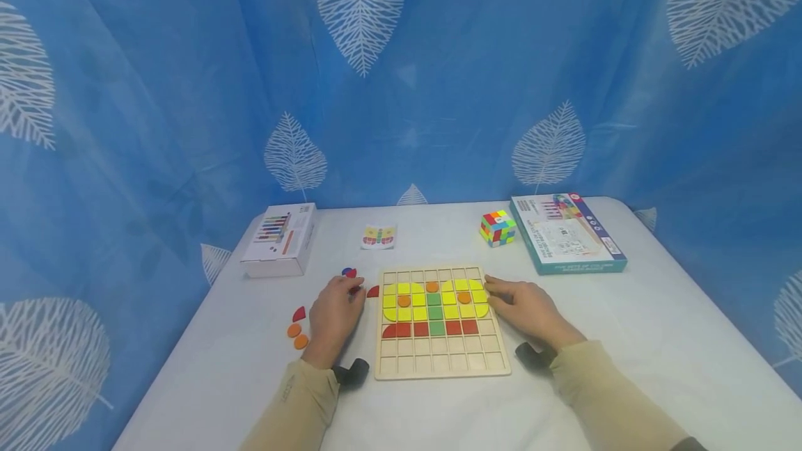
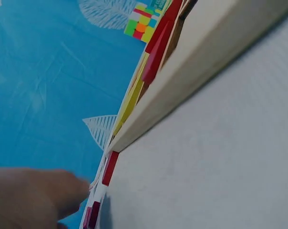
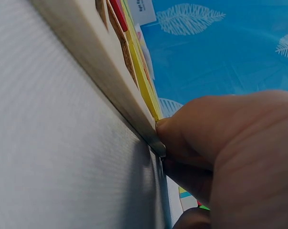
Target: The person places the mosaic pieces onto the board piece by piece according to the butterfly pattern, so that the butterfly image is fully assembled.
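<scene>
A square wooden grid board [image 1: 443, 365] lies on the table, bearing yellow, green, red and orange tiles. At its right edge is my right hand [image 1: 526, 308]; thumb and fingers grip the rim near the far corner, as the right wrist view shows. Left of the board, my left hand [image 1: 337, 312] hovers over a small group of loose red and blue pieces [image 1: 349, 272]. The left wrist view shows its blurred finger just above dark red pieces [image 2: 91, 215], apart from them. A red quarter-circle piece [image 1: 373, 291] lies between that hand and the board.
Farther left lie another red quarter piece [image 1: 299, 314] and two orange discs [image 1: 301, 342]. A pattern card [image 1: 379, 237] lies behind the board. A white box [image 1: 279, 241] stands at back left, a puzzle cube [image 1: 498, 228] and a teal-edged box [image 1: 567, 233] at back right.
</scene>
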Available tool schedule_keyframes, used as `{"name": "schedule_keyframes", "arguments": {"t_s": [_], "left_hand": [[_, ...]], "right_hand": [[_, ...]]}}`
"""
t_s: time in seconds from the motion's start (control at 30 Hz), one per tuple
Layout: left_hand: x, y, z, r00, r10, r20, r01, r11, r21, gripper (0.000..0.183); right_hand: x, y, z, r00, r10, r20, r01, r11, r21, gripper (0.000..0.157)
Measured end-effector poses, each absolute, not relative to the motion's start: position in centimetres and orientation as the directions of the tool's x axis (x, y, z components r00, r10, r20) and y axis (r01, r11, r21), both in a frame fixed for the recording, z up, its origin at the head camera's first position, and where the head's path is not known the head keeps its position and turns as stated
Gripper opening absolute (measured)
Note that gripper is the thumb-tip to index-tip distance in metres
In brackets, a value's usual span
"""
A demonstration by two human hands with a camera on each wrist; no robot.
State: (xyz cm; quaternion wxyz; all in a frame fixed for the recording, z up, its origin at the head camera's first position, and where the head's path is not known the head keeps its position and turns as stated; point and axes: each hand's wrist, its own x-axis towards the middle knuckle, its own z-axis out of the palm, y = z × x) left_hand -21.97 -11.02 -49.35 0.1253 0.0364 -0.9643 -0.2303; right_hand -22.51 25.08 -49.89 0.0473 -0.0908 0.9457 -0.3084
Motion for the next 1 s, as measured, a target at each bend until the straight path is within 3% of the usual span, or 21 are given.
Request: {"name": "schedule_keyframes", "arguments": {"t_s": [0.47, 0.73, 1.0], "left_hand": [[-22.01, -11.25, -49.57, -0.963, -0.144, 0.228, -0.039, 0.912, 0.409, 0.035], [-21.98, -10.88, -49.78, -0.984, -0.006, 0.180, 0.064, 0.921, 0.384, 0.037], [-22.58, -10.60, -49.99, -0.977, 0.036, 0.209, 0.107, 0.933, 0.342, 0.029]], "right_hand": [[-22.42, 24.97, -49.83, -0.979, -0.203, -0.028, -0.147, 0.791, -0.594, 0.049], [-22.57, 24.97, -49.92, -0.979, -0.199, -0.045, -0.132, 0.786, -0.605, 0.050], [-22.53, 24.97, -50.10, -0.979, -0.196, -0.054, -0.126, 0.793, -0.596, 0.052]]}}
